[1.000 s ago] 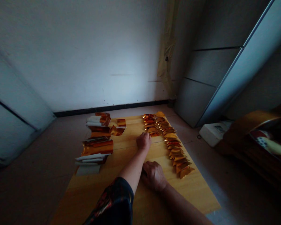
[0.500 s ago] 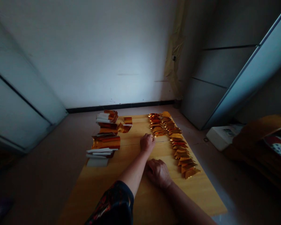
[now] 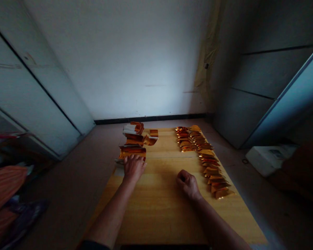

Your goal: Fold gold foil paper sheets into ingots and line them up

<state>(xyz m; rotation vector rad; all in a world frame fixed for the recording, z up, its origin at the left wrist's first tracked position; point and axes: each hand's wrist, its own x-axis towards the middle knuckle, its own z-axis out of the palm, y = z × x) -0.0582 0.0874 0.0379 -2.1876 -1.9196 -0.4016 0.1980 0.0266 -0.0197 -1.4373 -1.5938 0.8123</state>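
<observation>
The left hand [image 3: 134, 168] and the right hand [image 3: 188, 185] are held well apart on a wooden desk [image 3: 156, 215]. The left hand lies over the near edge of a curved stack of gold foil [image 3: 132, 152] towards the desk's left edge, and whether the stack is gripped cannot be told. The right hand is curled into a loose fist on the bare wood, with nothing seen in it.

Along the right edge, one long row of folded gold foil pieces [image 3: 210, 166] runs to the far edge, and one short row [image 3: 184, 139] lies beside its far end. The pieces overlap too closely to be counted.

Two more foil stacks are set behind the left hand: a middle stack [image 3: 134, 140] and a far stack [image 3: 133, 129] topped with white paper [image 3: 129, 129]. Two loose foil pieces [image 3: 149, 140] lie to their right.

Beyond the desk, one white box [image 3: 270, 159] is seen at the right, and orange cloth [image 3: 5, 187] at the left.
</observation>
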